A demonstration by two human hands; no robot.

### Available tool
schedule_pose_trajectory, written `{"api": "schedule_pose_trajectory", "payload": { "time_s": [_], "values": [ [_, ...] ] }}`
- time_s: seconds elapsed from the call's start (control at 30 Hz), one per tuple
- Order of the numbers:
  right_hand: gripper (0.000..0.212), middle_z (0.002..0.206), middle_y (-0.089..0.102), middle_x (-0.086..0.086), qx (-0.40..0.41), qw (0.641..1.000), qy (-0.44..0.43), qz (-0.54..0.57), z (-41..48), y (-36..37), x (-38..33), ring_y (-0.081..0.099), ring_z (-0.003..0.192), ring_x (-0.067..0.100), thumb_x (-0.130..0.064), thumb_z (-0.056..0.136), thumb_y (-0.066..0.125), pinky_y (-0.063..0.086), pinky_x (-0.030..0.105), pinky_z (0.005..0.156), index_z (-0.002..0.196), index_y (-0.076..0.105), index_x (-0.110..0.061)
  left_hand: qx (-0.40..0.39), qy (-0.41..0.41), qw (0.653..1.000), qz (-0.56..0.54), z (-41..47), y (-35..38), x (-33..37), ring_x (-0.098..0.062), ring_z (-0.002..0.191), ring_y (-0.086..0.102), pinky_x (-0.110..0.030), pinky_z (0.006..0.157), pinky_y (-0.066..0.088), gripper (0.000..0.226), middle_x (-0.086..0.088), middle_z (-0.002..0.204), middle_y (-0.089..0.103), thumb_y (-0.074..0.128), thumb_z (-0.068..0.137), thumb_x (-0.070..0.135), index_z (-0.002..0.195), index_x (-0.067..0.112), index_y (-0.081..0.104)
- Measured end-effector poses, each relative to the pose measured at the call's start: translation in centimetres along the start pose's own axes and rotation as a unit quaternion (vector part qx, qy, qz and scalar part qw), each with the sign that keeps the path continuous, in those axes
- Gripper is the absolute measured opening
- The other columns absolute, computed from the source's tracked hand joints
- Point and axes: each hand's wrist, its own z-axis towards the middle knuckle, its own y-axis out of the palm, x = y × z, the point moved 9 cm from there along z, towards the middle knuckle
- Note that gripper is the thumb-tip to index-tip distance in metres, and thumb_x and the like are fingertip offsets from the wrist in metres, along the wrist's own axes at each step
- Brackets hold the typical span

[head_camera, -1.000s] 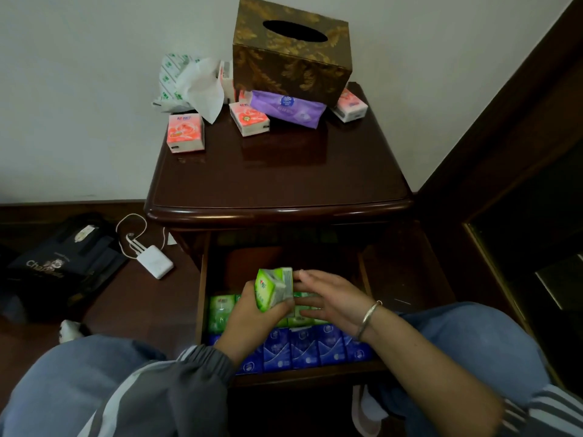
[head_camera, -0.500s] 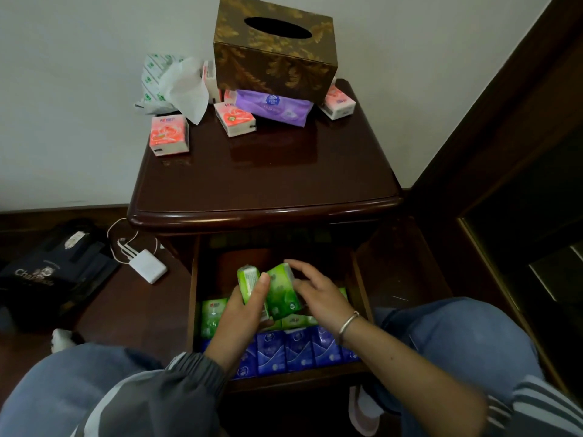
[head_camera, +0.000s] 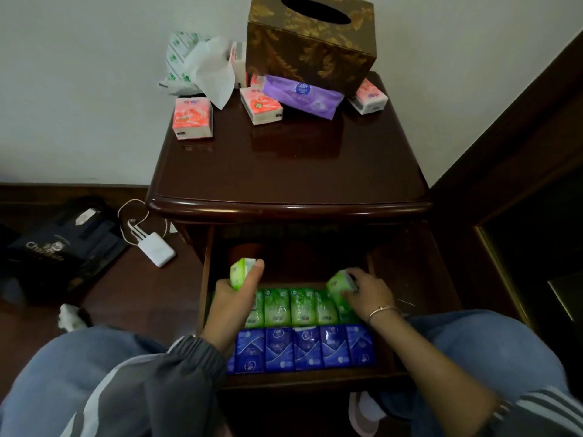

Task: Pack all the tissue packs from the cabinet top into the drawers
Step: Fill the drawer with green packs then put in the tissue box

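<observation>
The open drawer [head_camera: 315, 381] holds a row of blue tissue packs [head_camera: 304, 348] in front and a row of green packs [head_camera: 290, 307] behind. My left hand [head_camera: 235, 298] grips a green pack [head_camera: 240, 272] above the drawer's left end. At the right end of the green row, my right hand [head_camera: 367, 293] holds another green pack [head_camera: 339, 287]. On the cabinet top [head_camera: 284, 165] lie pink packs [head_camera: 192, 118], [head_camera: 261, 105], [head_camera: 369, 97] and a purple pack [head_camera: 303, 96].
A gold-patterned tissue box [head_camera: 310, 42] stands at the back of the cabinet top, next to a loose tissue and a green-and-white wrapper [head_camera: 195, 63]. A white charger [head_camera: 156, 252] and a dark bag [head_camera: 60, 247] lie on the floor at left. My knees flank the drawer.
My hands, together over the drawer's middle with two green packs, have moved apart. Each now carries one pack, left hand to the left end, right hand down to the right end.
</observation>
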Motion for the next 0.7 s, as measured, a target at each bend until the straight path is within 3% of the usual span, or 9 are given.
{"api": "schedule_pose_trajectory", "payload": {
  "time_s": [0.1,0.2,0.27,0.37,0.47,0.5,0.6,0.67,0.7],
  "values": [
    [0.043,0.124,0.058,0.014,-0.032,0.994,0.002,-0.103,0.1,2.8,0.7,0.058,0.112,0.032,-0.024,0.093,0.052,0.047,0.035,0.088,0.133,0.041,-0.015,-0.045,-0.029,0.998,0.018,-0.1,1.3,-0.7,-0.015,0.086,0.055,-0.031,0.065,0.048,0.066,0.002,0.099,0.052,0.046,0.078,0.073,0.115,0.020,0.034],
    [0.040,0.128,0.049,0.015,-0.009,0.989,0.012,-0.148,0.4,2.8,1.0,0.057,0.112,0.033,-0.015,0.093,0.051,0.048,0.036,0.088,0.131,0.040,-0.009,-0.086,-0.071,0.993,-0.040,0.1,2.4,-1.8,-0.028,0.118,0.048,-0.044,0.090,0.042,0.067,-0.002,0.134,0.043,0.035,0.088,0.067,0.141,0.028,0.024],
    [0.037,0.127,0.050,0.013,0.007,0.984,0.013,-0.178,0.4,2.8,0.8,0.059,0.110,0.031,-0.009,0.093,0.047,0.050,0.036,0.084,0.129,0.040,-0.008,-0.097,-0.087,0.991,-0.040,0.3,2.7,-2.5,-0.031,0.127,0.041,-0.041,0.090,0.039,0.060,-0.008,0.146,0.034,0.033,0.094,0.055,0.144,0.024,0.022],
    [0.039,0.123,0.052,0.011,0.040,0.970,-0.008,-0.239,-0.4,3.1,0.0,0.056,0.110,0.028,-0.005,0.093,0.039,0.050,0.035,0.078,0.132,0.039,-0.009,-0.086,-0.083,0.993,-0.011,0.5,2.5,-2.8,-0.030,0.114,0.050,-0.035,0.074,0.041,0.050,-0.014,0.134,0.046,0.036,0.095,0.045,0.137,0.018,0.033],
    [0.035,0.095,0.065,0.011,0.098,0.952,-0.077,-0.278,-1.1,2.6,-1.5,0.063,0.084,0.025,-0.011,0.074,0.071,0.053,0.032,0.062,0.108,0.063,-0.009,-0.074,-0.074,0.994,-0.011,0.6,2.3,-2.7,-0.030,0.111,0.053,-0.032,0.067,0.040,0.047,-0.013,0.129,0.049,0.038,0.096,0.042,0.135,0.016,0.034],
    [0.033,0.095,0.065,0.011,0.091,0.946,-0.089,-0.297,-1.2,3.0,-1.5,0.063,0.084,0.026,-0.011,0.073,0.071,0.053,0.033,0.063,0.105,0.064,-0.010,-0.070,-0.067,0.995,-0.012,0.7,2.2,-2.6,-0.029,0.109,0.055,-0.033,0.067,0.040,0.045,-0.012,0.125,0.051,0.038,0.097,0.040,0.134,0.015,0.036],
    [0.040,0.129,0.051,0.011,0.010,0.951,-0.091,-0.295,-1.0,5.6,0.0,0.056,0.109,0.028,-0.004,0.091,0.040,0.047,0.037,0.083,0.130,0.044,-0.010,-0.064,-0.048,0.996,-0.023,0.5,2.2,-2.3,-0.014,0.090,0.064,-0.032,0.070,0.042,0.032,-0.006,0.103,0.064,0.039,0.100,0.033,0.124,0.013,0.043],
    [0.043,0.133,0.049,0.010,0.002,0.954,-0.077,-0.290,-0.9,5.5,0.3,0.056,0.111,0.027,-0.001,0.091,0.036,0.048,0.037,0.085,0.133,0.042,-0.009,-0.068,-0.044,0.997,-0.013,0.4,2.3,-2.3,-0.004,0.075,0.064,-0.030,0.066,0.042,0.024,-0.002,0.090,0.066,0.041,0.100,0.031,0.116,0.014,0.047],
    [0.041,0.132,0.050,0.009,0.001,0.956,-0.075,-0.283,-0.9,5.2,0.1,0.054,0.113,0.027,-0.002,0.091,0.037,0.048,0.036,0.087,0.131,0.044,-0.009,-0.069,-0.041,0.997,0.002,0.4,2.3,-2.4,-0.007,0.078,0.063,-0.029,0.065,0.043,0.025,-0.002,0.093,0.064,0.042,0.099,0.031,0.117,0.013,0.048]
  ]
}}
